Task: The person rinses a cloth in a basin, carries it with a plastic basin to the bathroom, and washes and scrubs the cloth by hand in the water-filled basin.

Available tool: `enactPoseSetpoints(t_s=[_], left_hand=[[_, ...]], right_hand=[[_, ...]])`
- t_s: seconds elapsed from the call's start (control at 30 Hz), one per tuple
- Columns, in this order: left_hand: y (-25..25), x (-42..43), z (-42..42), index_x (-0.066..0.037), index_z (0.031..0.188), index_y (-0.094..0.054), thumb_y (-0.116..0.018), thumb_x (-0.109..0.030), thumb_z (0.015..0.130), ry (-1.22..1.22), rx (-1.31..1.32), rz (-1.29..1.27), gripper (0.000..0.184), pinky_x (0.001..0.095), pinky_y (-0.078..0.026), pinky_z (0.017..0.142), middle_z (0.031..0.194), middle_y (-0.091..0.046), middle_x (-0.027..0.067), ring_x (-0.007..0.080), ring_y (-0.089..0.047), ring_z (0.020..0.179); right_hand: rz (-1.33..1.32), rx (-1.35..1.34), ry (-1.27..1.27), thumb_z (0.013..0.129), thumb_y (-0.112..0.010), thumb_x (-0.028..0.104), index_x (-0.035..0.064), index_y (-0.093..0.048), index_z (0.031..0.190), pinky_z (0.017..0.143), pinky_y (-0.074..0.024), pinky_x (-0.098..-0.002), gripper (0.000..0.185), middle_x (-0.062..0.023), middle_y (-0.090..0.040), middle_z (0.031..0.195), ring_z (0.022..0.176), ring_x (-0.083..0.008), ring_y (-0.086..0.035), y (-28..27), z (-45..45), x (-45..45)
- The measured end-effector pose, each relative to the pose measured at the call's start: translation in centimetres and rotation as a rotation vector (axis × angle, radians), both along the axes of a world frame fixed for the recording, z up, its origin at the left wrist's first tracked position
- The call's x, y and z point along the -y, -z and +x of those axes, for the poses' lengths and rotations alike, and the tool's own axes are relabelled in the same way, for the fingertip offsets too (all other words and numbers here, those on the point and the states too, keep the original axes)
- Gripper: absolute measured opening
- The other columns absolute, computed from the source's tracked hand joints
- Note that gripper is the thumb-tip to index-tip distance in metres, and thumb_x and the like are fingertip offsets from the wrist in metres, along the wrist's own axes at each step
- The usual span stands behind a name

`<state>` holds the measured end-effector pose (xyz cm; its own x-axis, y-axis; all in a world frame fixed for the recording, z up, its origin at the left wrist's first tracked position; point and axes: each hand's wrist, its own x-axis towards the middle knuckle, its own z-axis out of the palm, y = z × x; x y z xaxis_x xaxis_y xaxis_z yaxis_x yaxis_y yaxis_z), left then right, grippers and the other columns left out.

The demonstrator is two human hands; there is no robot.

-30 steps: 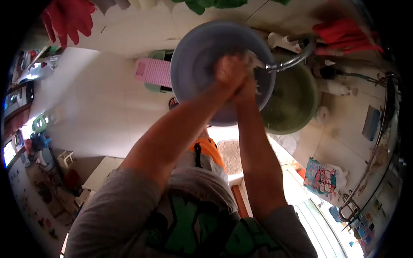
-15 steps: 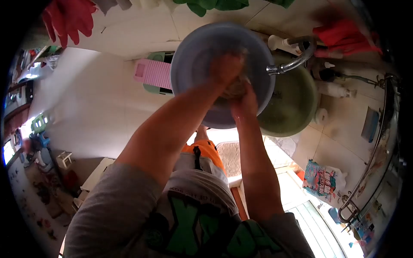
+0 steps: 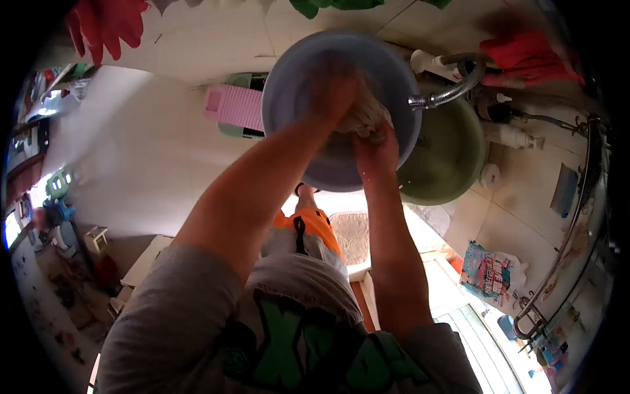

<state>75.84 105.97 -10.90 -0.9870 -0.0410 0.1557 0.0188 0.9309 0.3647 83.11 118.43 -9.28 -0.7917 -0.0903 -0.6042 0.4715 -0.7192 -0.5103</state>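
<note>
A wet, pale cloth (image 3: 366, 119) is bunched between my two hands inside a grey-blue basin (image 3: 279, 72). My right hand (image 3: 379, 152) grips the cloth's lower end, fingers closed around it. Further up in the basin, my left hand (image 3: 336, 95) is closed on the cloth's other side; motion blurs its fingers. Its exact kind, garment or rag, I cannot make out.
A chrome faucet (image 3: 446, 95) reaches over the basin's right rim. Beside it stands a green basin (image 3: 453, 164). A pink washboard (image 3: 233, 107) lies at the left. Red gloves (image 3: 108, 23) hang top left, and a printed detergent bag (image 3: 485, 272) lies lower right.
The cloth now shows more, stretched between my hands. My left hand has moved slightly up and left, away from my right hand.
</note>
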Motion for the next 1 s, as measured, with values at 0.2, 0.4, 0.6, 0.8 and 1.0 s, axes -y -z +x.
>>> enactPoseSetpoints(t_s=[0.2,0.4,0.6,0.8,1.0], left_hand=[[-3.4,-4.5,3.2,-0.004,0.115,-0.06,-0.06,-0.026,0.082,-0.006,0.192,0.214,0.04,0.0529,-0.041,0.098,0.117,-0.056,0.0252,0.0437,-0.051,0.113],[-0.5,-1.6,0.7,-0.004,0.117,-0.058,-0.062,-0.025,0.08,0.06,0.409,0.459,0.042,0.0522,-0.04,0.1,0.116,-0.056,0.027,0.0468,-0.049,0.114],[-0.9,-3.0,2.3,-0.005,0.122,-0.056,-0.059,-0.027,0.085,-0.089,0.028,0.126,0.043,0.0547,-0.044,0.088,0.113,-0.059,0.0223,0.0437,-0.054,0.107],[-4.8,-5.4,2.6,-0.004,0.126,-0.053,-0.05,-0.019,0.091,0.078,0.411,0.23,0.038,0.0541,-0.042,0.094,0.117,-0.058,0.022,0.0431,-0.053,0.113],[4.2,-0.4,-0.8,-0.004,0.114,-0.06,-0.05,-0.028,0.091,0.069,0.016,0.117,0.035,0.0529,-0.037,0.1,0.114,-0.061,0.0213,0.0389,-0.05,0.12]], right_hand=[[-0.394,0.1,-0.078,0.101,-0.034,0.032,0.0069,-0.04,0.141,0.11,-0.0321,-0.0454,0.048,-0.0143,-0.045,0.139,0.131,-0.0321,-0.041,1.4,-3.6,0.8],[-0.032,0.046,-0.073,0.098,-0.039,0.037,0.0059,-0.043,0.139,0.106,-0.0369,-0.0421,0.052,-0.0137,-0.048,0.139,0.126,-0.0304,-0.047,-0.7,-3.0,1.0],[-0.315,0.043,-0.01,0.096,-0.048,0.032,0.0063,-0.047,0.136,0.097,-0.0444,-0.0418,0.048,-0.0109,-0.054,0.133,0.115,-0.0309,-0.055,3.3,-1.7,-0.6],[-0.127,0.018,-0.171,0.1,-0.037,0.036,0.0063,-0.042,0.14,0.104,-0.0382,-0.0415,0.049,-0.0124,-0.051,0.134,0.121,-0.0281,-0.049,0.0,-2.7,1.7],[-0.107,0.186,0.105,0.102,-0.032,0.043,0.0067,-0.035,0.144,0.108,-0.0347,-0.043,0.055,-0.0128,-0.043,0.143,0.128,-0.027,-0.044,-2.4,0.4,1.7]])
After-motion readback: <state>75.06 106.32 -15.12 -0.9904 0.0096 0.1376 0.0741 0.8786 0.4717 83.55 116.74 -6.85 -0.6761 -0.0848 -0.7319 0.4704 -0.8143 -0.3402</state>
